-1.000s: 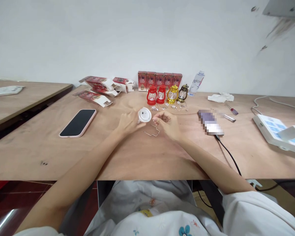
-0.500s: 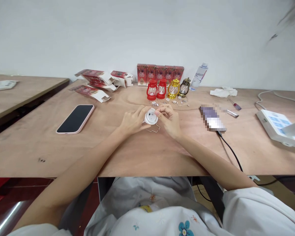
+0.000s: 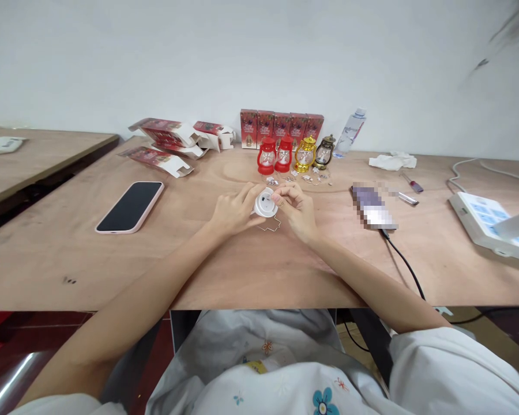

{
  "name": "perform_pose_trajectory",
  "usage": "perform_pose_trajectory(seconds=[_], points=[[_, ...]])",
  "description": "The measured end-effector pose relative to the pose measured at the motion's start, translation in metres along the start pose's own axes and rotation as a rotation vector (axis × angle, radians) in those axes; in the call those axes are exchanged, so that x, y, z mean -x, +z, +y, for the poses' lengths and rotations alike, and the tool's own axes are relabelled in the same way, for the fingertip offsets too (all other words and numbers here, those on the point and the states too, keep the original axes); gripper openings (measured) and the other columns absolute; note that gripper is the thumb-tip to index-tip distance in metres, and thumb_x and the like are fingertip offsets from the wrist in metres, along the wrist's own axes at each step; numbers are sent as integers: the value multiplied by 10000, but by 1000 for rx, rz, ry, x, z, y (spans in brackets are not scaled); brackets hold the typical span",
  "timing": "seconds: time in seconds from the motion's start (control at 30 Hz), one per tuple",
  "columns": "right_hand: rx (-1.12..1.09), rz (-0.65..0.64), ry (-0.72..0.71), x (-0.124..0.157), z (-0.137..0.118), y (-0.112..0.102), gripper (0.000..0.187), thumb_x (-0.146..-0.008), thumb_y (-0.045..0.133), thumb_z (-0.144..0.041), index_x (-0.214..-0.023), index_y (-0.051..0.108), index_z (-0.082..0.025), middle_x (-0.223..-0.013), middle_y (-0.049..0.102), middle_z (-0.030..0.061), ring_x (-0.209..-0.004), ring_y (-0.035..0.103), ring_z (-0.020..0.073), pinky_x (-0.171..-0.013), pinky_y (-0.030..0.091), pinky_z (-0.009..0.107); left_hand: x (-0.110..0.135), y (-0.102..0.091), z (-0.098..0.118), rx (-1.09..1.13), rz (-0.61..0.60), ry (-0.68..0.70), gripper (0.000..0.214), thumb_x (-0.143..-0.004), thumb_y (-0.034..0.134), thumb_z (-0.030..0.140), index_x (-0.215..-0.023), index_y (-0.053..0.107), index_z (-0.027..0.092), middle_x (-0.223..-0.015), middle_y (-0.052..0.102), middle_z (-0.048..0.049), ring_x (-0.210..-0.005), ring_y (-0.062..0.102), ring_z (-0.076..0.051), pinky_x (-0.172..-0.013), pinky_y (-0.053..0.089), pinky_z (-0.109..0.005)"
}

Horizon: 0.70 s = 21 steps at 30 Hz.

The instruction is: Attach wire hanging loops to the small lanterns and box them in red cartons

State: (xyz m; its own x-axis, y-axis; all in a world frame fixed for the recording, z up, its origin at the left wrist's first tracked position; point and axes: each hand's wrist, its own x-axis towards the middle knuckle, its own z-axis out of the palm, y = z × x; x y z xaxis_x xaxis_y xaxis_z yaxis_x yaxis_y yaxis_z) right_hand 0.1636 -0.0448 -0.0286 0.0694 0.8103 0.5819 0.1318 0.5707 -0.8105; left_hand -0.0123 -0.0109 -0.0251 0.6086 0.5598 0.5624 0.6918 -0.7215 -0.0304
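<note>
Worktop point(image 3: 259, 282): wooden
Left hand point(image 3: 237, 210): grasping white plastic piece point(image 3: 264, 207)
Right hand point(image 3: 297, 211): at its rim, grip unclear
Bent wire point(image 3: 270, 230): could get knocked through loose grip

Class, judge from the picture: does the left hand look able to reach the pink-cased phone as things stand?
Probably yes: nothing visible blocks the way from the left hand to the pink-cased phone, though it would likely have to release the white round piece first.
</note>
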Motion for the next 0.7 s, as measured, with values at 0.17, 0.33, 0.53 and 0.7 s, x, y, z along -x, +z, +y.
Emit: perform_pose_trajectory(seconds=[0.17,0.33,0.53,0.7], points=[[-6,-15,-5,0,2,1,336,-805,662,-556,-767,656,-222,-899,532,19,-880,555,150,-788,516,317,1,1,-1,-54,22,29,602,-894,438,572,-1334,465,162,-1230,648,-155,-971,686,-266,-672,496,-309],[-42,42,-16,3,1,4,307,-792,689,-524,-764,645,-221,-906,515,12,-834,548,130,-749,517,295,1,1,0,-38,67,63,604,-912,407,570,-1318,482,128,-1208,655,-170,-935,690,-268,-666,499,-323],[-99,22,44,8,2,8,372,-748,709,-569,-779,589,-219,-951,506,16,-850,559,129,-745,517,286,0,-7,7,163,-14,-38,565,-861,498,562,-1257,557,164,-1199,660,-164,-947,672,-295,-776,477,-352],[-258,-22,221,3,12,6,559,-593,816,-571,-857,447,-242,-1056,549,11,-797,583,110,-682,511,259,-1,-9,8,432,-7,-183,545,-772,642,559,-1142,618,159,-1136,673,-168,-996,649,-326,-894,423,-379]])
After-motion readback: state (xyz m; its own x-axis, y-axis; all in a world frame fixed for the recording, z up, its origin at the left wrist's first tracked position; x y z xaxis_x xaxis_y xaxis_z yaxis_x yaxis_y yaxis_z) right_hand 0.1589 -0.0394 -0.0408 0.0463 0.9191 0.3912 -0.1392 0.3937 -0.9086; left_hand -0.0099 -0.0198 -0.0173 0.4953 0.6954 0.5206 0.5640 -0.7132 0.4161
